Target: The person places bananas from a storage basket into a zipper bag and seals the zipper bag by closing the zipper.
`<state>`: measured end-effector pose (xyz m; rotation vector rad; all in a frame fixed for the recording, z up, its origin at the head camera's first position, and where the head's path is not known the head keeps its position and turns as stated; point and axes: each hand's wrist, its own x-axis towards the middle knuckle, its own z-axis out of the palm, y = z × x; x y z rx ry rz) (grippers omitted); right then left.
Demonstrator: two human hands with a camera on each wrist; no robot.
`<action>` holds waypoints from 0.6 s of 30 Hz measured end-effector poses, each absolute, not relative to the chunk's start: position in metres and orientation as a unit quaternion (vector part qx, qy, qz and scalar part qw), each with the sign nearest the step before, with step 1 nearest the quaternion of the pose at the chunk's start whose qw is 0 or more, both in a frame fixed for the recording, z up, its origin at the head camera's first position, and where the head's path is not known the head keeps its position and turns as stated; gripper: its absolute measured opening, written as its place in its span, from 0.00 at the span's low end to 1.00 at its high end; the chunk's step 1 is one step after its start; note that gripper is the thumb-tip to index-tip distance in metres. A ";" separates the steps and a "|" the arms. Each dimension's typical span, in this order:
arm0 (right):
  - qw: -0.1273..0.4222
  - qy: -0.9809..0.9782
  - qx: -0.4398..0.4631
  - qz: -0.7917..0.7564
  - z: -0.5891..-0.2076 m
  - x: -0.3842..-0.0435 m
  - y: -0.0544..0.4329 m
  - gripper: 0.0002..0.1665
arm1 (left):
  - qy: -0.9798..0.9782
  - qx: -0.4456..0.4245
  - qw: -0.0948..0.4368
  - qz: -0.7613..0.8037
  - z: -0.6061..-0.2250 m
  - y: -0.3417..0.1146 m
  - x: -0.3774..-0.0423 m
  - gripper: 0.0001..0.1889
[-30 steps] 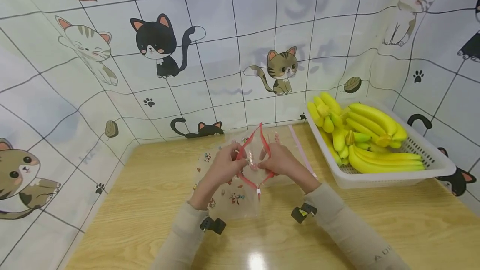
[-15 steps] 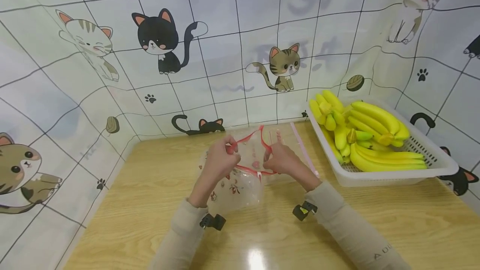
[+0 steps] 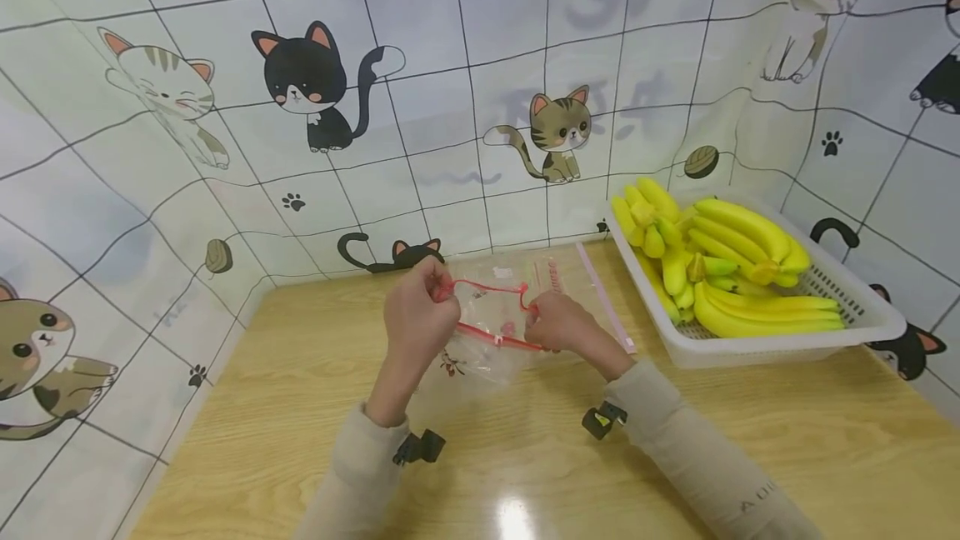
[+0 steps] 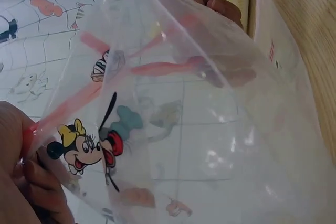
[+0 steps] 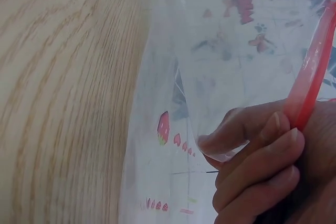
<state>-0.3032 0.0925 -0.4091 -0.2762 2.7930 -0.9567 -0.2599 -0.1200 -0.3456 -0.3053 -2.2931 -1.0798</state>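
A clear zip bag (image 3: 491,367) with a red zip edge and printed cartoon characters is stretched between both hands, its mouth spread apart. My left hand (image 3: 420,307) grips the red edge on the left side, fingers curled round it. On the right side, my right hand (image 3: 564,325) pinches the same red edge. From the left wrist, the bag's film (image 4: 178,108) spans most of the view, with cartoon mouse faces on it. In the right wrist view, the red edge (image 5: 310,72) runs into the curled fingers (image 5: 257,171) of my right hand.
Flat on the wooden table (image 3: 300,407), another clear bag with a pink zip strip (image 3: 606,300) lies behind and right of the hands. A white plastic basket (image 3: 870,332) at the right holds bunches of bananas (image 3: 765,315). A cat-print wall covering (image 3: 435,123) rises behind the table.
My left hand has moved left and slightly up, pulling the red edge with it. The bag's mouth has gone from a diamond to a wider, flatter opening. My right hand has stayed nearly in place.
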 end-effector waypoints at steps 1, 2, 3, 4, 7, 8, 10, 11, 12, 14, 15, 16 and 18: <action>0.089 0.938 -0.093 -0.322 -0.410 -0.303 0.092 0.11 | -0.858 -0.122 0.314 -0.388 -0.345 -0.119 -0.258 0.10; 0.091 0.937 -0.096 -0.324 -0.410 -0.303 0.092 0.10 | -0.856 -0.131 0.340 -0.368 -0.344 -0.119 -0.256 0.11; 0.094 0.935 -0.098 -0.326 -0.410 -0.303 0.091 0.09 | -0.852 -0.141 0.368 -0.344 -0.344 -0.118 -0.254 0.12; 0.100 0.934 -0.098 -0.329 -0.410 -0.303 0.091 0.09 | -0.849 -0.149 0.395 -0.319 -0.344 -0.118 -0.252 0.12; 0.108 0.930 -0.107 -0.335 -0.410 -0.304 0.092 0.08 | -0.836 -0.172 0.457 -0.250 -0.341 -0.116 -0.248 0.14; 0.109 0.929 -0.111 -0.336 -0.409 -0.304 0.092 0.07 | -0.834 -0.177 0.467 -0.236 -0.340 -0.116 -0.246 0.15; 0.110 0.925 -0.118 -0.344 -0.409 -0.305 0.095 0.08 | -0.840 -0.180 0.458 -0.229 -0.339 -0.115 -0.246 0.14; 0.114 0.922 -0.120 -0.351 -0.409 -0.306 0.096 0.08 | -0.848 -0.177 0.441 -0.236 -0.338 -0.116 -0.246 0.13; 0.118 0.918 -0.124 -0.358 -0.409 -0.307 0.098 0.08 | -0.858 -0.170 0.416 -0.250 -0.338 -0.116 -0.246 0.12; 0.132 0.907 -0.128 -0.379 -0.409 -0.307 0.100 0.06 | -0.879 -0.147 0.353 -0.284 -0.337 -0.119 -0.249 0.09; 0.136 0.901 -0.134 -0.389 -0.408 -0.307 0.102 0.06 | -0.888 -0.135 0.315 -0.306 -0.337 -0.121 -0.250 0.07; 0.142 0.897 -0.136 -0.396 -0.406 -0.307 0.103 0.03 | -0.894 -0.124 0.280 -0.326 -0.337 -0.122 -0.252 0.07; 0.144 0.891 -0.141 -0.407 -0.400 -0.305 0.104 0.07 | -0.898 -0.103 0.217 -0.370 -0.336 -0.125 -0.256 0.06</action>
